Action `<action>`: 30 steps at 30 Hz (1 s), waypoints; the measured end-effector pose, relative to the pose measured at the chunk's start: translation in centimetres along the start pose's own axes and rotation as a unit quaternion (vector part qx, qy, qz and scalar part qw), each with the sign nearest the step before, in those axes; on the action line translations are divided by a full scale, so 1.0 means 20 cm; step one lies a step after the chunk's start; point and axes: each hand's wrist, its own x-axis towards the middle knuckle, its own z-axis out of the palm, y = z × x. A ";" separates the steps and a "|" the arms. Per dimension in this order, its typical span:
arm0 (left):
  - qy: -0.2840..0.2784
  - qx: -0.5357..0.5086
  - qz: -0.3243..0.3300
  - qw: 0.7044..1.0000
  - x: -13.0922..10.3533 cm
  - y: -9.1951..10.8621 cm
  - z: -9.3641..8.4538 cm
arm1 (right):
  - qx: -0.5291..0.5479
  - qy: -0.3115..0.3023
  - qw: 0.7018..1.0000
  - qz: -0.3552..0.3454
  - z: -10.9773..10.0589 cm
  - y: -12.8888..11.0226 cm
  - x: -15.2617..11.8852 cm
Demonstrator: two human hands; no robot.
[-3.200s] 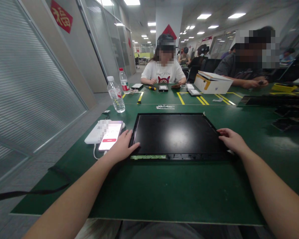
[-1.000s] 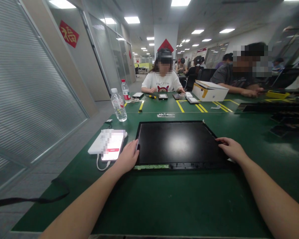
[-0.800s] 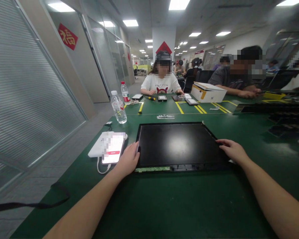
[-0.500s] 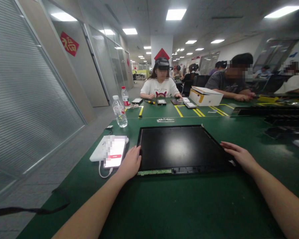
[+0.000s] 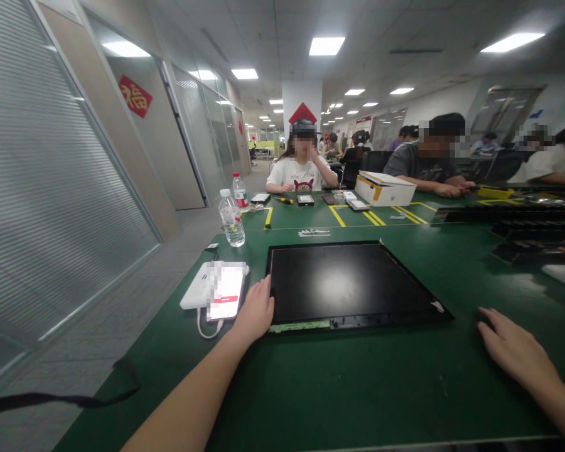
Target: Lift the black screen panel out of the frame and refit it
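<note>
A flat black display panel [image 5: 339, 285] lies face up on the green table, with a strip of green circuit board [image 5: 301, 326] along its near edge. My left hand [image 5: 257, 307] rests against the panel's left edge, fingers stretched along it; their undersides are hidden. To the right of the panel and apart from it, my right hand [image 5: 513, 345] hovers over or lies on the table with fingers extended and nothing in them. A white scrap [image 5: 437, 306] sits at the panel's near right corner.
Left of my left hand are a lit phone [image 5: 226, 295], a white power bank [image 5: 195, 289] and a water bottle [image 5: 231, 220]. A person [image 5: 304, 163] sits opposite, near a white box [image 5: 386, 190]. Black strips [image 5: 489, 215] lie at the right.
My right hand has left the panel's right edge and moved right and toward me. My left hand stays at the left edge. The person opposite has raised a hand toward the head.
</note>
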 end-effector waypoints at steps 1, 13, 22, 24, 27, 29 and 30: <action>0.005 -0.002 -0.001 1.000 0.00 0.00 0.00 | -0.019 -0.006 1.000 -0.001 0.01 0.00 0.00; 0.031 -0.007 0.000 1.000 0.02 -0.03 0.04 | -0.137 -0.044 0.989 0.034 -0.08 -0.32 -0.10; 0.029 0.009 0.010 0.999 0.04 -0.05 0.04 | -0.154 -0.057 0.985 0.058 -0.12 -0.41 -0.12; 0.024 0.017 0.010 0.999 0.04 -0.05 0.04 | -0.156 -0.062 0.984 0.062 -0.11 -0.40 -0.12; 0.015 0.028 0.014 0.999 0.05 -0.06 0.04 | -0.160 -0.075 0.982 0.072 -0.11 -0.40 -0.12; 0.010 0.033 0.016 0.999 0.06 -0.07 0.04 | -0.164 -0.080 0.980 0.078 -0.11 -0.40 -0.12; 0.007 0.035 0.017 0.999 0.06 -0.07 0.04 | -0.167 -0.082 0.979 0.080 -0.12 -0.40 -0.12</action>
